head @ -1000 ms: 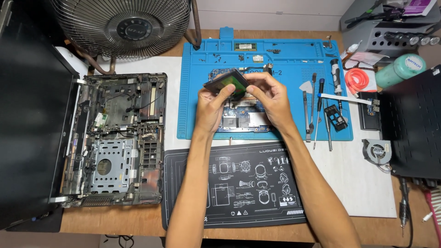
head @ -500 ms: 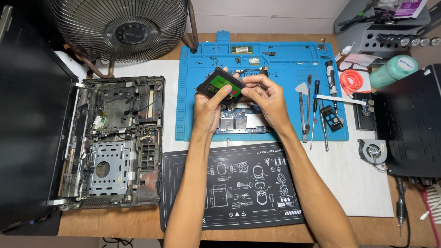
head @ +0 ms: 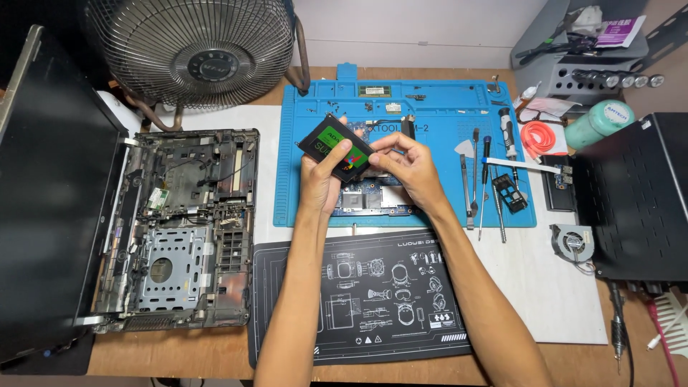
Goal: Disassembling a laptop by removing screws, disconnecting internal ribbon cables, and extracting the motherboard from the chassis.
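Centrally, a black drive with a green label (head: 336,147) is held tilted above the blue mat (head: 444,107); it is gripped by the left hand (head: 320,179), thumb laid across its top, fingers curled beneath; its near corner is pinched by the right hand (head: 408,168) fingertips; a circuit board (head: 376,197) lies on the mat under both hands; left of the mat, an opened laptop chassis (head: 183,229) rests; 2 screwdrivers (head: 487,179) lie at the mat's right side.
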